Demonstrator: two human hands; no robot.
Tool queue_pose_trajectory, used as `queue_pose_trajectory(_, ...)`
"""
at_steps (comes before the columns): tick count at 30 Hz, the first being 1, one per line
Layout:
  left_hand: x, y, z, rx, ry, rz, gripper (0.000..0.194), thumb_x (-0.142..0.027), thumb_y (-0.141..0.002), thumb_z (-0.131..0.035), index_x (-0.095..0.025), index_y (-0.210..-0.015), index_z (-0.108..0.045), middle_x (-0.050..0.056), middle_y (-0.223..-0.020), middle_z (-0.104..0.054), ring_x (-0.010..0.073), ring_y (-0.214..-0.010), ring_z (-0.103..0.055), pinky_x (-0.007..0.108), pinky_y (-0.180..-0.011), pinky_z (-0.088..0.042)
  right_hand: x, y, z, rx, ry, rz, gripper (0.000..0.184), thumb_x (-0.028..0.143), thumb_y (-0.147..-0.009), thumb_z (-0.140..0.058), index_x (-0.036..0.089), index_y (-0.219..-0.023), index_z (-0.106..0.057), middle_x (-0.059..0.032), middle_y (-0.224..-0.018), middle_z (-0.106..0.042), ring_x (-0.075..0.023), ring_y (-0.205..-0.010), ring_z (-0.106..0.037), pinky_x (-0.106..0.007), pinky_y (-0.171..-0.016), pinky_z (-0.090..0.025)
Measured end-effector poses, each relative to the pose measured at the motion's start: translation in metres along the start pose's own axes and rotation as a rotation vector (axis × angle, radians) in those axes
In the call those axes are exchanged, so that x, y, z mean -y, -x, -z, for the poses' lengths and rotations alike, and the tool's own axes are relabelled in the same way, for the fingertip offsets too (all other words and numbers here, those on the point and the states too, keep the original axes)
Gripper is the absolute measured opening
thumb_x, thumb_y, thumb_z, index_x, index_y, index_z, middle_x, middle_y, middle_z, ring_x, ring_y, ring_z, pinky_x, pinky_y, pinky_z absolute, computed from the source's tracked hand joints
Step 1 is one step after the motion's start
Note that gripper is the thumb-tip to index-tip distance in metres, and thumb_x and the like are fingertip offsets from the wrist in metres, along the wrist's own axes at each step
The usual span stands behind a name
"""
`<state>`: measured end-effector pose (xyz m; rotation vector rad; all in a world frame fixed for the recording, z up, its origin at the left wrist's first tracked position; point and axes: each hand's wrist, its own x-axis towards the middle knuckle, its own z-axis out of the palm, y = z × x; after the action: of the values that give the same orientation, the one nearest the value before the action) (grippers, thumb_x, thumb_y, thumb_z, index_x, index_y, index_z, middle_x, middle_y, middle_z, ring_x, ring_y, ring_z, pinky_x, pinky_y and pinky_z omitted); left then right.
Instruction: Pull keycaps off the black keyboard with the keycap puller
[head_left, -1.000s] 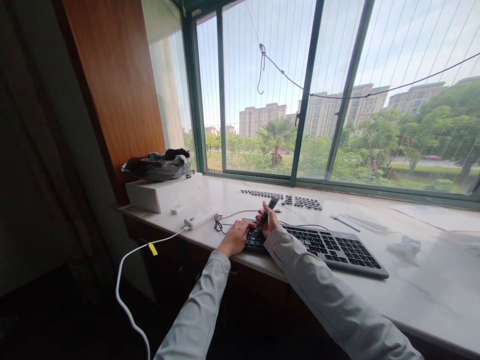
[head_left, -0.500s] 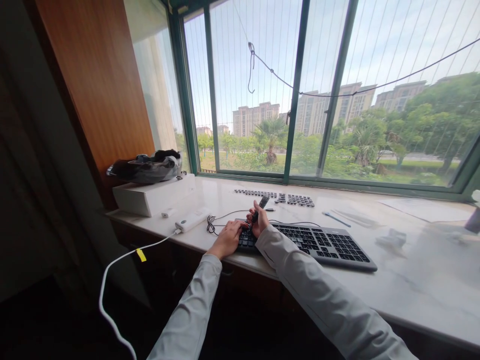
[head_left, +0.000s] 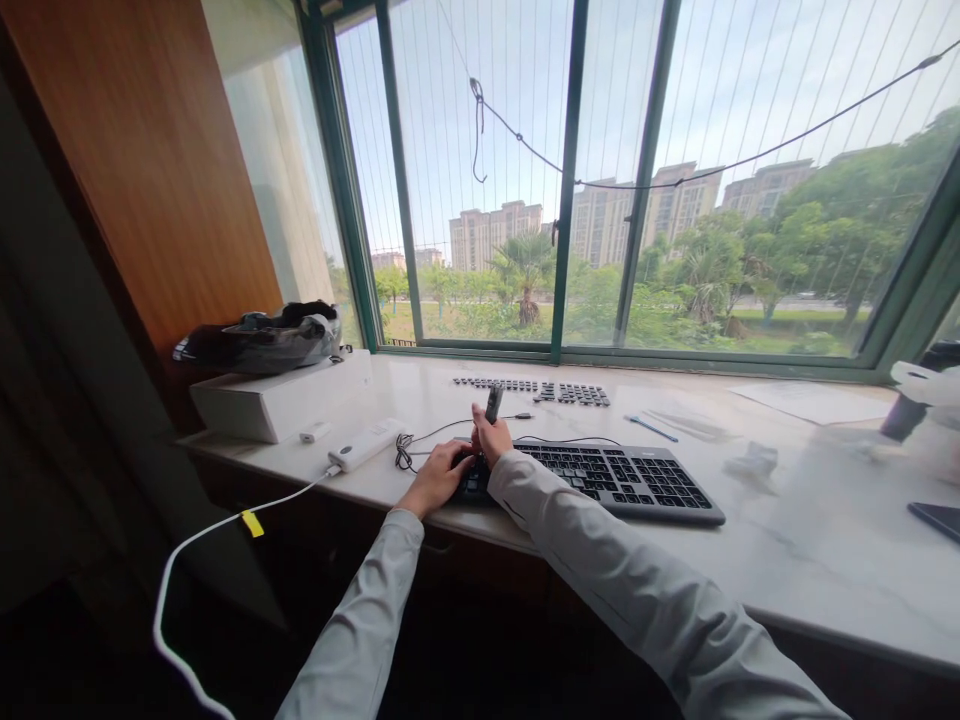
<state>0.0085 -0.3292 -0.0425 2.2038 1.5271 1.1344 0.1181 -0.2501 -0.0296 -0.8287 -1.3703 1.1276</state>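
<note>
A black keyboard (head_left: 660, 485) lies along the front of the white counter, with many of its keycaps off. My right hand (head_left: 491, 440) is closed around a dark, thick-handled tool (head_left: 493, 402) held upright over the keyboard's left part. The tool's lower end is hidden by my fingers, and its exact kind is unclear. My left hand (head_left: 441, 472) touches the keyboard's left end, its fingers bent together close to the foot of the tool. Whatever they pinch there is too small to make out. Behind the keyboard, loose black keycaps (head_left: 576, 394) stand in rows near the window.
A white power strip (head_left: 367, 446) with its cord and a white box (head_left: 277, 395) bearing a dark plastic bag (head_left: 262, 338) stand at left. A black cable (head_left: 405, 455) is bundled behind my left hand. To the right lie a blue stick-like tool (head_left: 651, 429) and crumpled clear plastic (head_left: 752, 460).
My right hand has turned the tool from a rightward slant to nearly upright. The left hand stays at the keyboard's left end. The whole view has shifted slightly.
</note>
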Motion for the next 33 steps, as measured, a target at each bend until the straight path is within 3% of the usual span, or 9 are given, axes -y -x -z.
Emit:
queue_pose_trajectory(4, 0.001, -0.001, 0.000, 0.003, 0.052, -0.018, 0.025, -0.034, -0.087, -0.053, -0.020, -0.103, -0.068, 0.007, -0.109, -0.066, 0.0229, -0.105, -0.056, 0.038, -0.098, -0.041, -0.001, 0.002, -0.003, -0.054, 0.132, 0.053, 0.046, 0.060, -0.079, -0.046, 0.023, -0.052, -0.038, 0.0035, -0.042, -0.037, -0.0126, -0.044, -0.040, -0.026, -0.044, -0.033)
queue_pose_trajectory(13, 0.005, -0.008, -0.001, 0.010, 0.173, -0.022, 0.031, -0.042, -0.083, -0.060, -0.019, -0.100, -0.071, 0.008, -0.105, -0.068, 0.0251, -0.102, -0.059, 0.039, -0.096, -0.043, 0.005, 0.012, -0.004, -0.044, 0.231, 0.129, 0.042, 0.050, -0.079, -0.046, 0.022, -0.050, -0.036, 0.0036, -0.045, -0.034, -0.0121, -0.049, -0.036, -0.026, -0.046, -0.029)
queue_pose_trajectory(24, 0.006, -0.009, -0.002, -0.004, 0.180, -0.092, 0.028, -0.038, -0.085, -0.058, -0.018, -0.100, -0.071, 0.010, -0.106, -0.069, 0.0247, -0.098, -0.061, 0.038, -0.093, -0.045, 0.008, 0.017, -0.003, 0.001, 0.277, 0.201, 0.044, 0.054, -0.080, -0.042, 0.022, -0.051, -0.033, 0.0035, -0.047, -0.033, -0.0104, -0.049, -0.033, -0.025, -0.048, -0.028)
queue_pose_trajectory(33, 0.008, -0.010, -0.004, 0.002, 0.183, -0.074, 0.024, -0.030, -0.085, -0.057, -0.017, -0.099, -0.071, 0.009, -0.102, -0.069, 0.0230, -0.096, -0.060, 0.036, -0.091, -0.045, 0.009, 0.018, -0.004, 0.010, 0.316, 0.251, 0.046, 0.054, -0.080, -0.041, 0.021, -0.050, -0.033, 0.0033, -0.046, -0.033, -0.0102, -0.047, -0.033, -0.025, -0.047, -0.027)
